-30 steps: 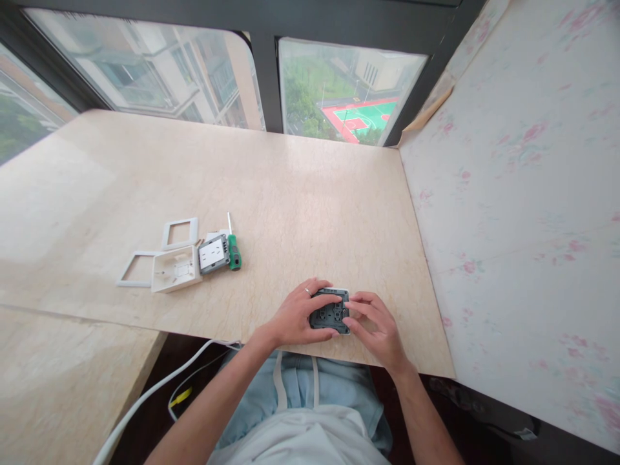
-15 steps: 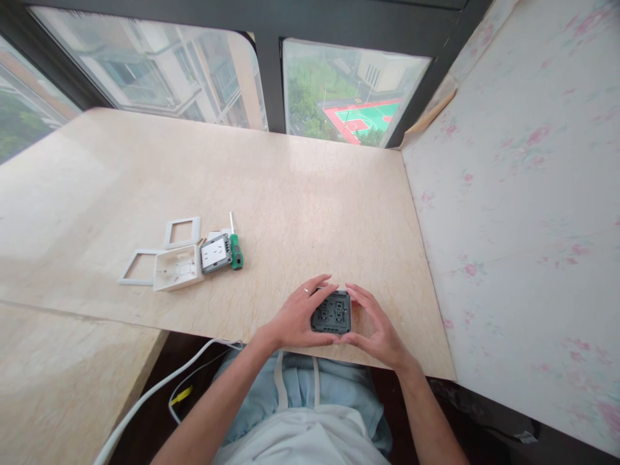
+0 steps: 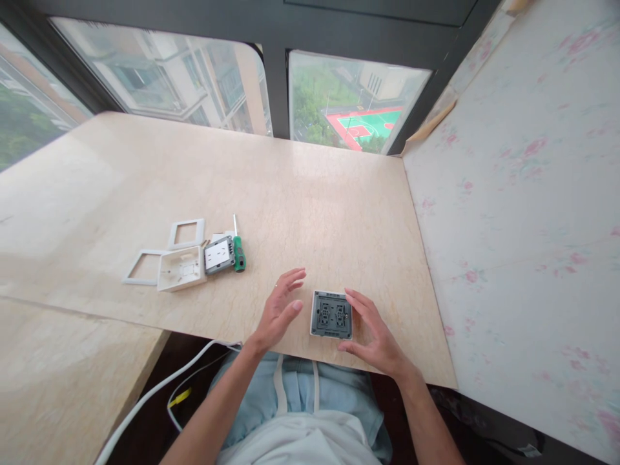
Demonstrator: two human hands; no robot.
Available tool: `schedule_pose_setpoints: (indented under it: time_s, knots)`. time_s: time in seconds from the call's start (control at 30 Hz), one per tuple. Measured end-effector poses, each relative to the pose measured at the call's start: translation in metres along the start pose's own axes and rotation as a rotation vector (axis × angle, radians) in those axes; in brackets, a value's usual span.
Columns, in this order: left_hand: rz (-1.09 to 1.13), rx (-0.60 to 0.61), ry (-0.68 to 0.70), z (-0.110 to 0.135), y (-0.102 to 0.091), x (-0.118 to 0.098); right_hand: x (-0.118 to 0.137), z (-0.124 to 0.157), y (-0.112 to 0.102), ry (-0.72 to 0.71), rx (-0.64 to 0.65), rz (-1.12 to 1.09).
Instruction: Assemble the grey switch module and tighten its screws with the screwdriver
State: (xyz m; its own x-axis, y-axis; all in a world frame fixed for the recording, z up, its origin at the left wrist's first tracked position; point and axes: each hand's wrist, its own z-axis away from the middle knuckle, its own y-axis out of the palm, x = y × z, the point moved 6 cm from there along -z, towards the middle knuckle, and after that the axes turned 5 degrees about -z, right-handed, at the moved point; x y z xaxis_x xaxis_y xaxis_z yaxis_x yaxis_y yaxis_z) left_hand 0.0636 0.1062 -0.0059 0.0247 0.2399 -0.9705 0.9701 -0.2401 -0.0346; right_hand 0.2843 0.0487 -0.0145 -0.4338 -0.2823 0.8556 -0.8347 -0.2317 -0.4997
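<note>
Fingers of the left hand [image 3: 277, 313] are parted in the head view, just left of the grey square panel [image 3: 332, 316] lying on the countertop [image 3: 314, 219] near its front edge. The right hand [image 3: 376, 336] curves, thumb and fingers wide, beside the panel's right edge; contact is unclear.

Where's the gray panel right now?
In the head view, the panel lies on the countertop, low, just right of center, between left hand and right hand.
</note>
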Motion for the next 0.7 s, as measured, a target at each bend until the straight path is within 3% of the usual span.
schedule_pose_setpoints:
  time_s: [0.17, 0.27, 0.4, 0.53, 0.7]
  knots:
    - [-0.095, -0.418, -0.021, 0.0, -0.059, -0.021, -0.002, 0.001, 0.0, 0.025, 0.001, 0.0]
    - [-0.171, -0.532, -0.011, -0.005, -0.095, -0.038, -0.004, 0.003, 0.0, 0.045, 0.001, -0.01]
    - [-0.381, -0.647, -0.124, -0.012, -0.147, -0.049, -0.008, 0.004, -0.001, 0.062, -0.001, -0.032]
    - [-0.765, -0.648, -0.183, -0.016, -0.196, -0.056, -0.016, 0.006, 0.0, 0.08, -0.024, -0.047]
    - [-1.246, -0.456, -0.286, -0.034, -0.232, -0.054, -0.025, 0.009, 0.0, 0.067, -0.062, -0.052]
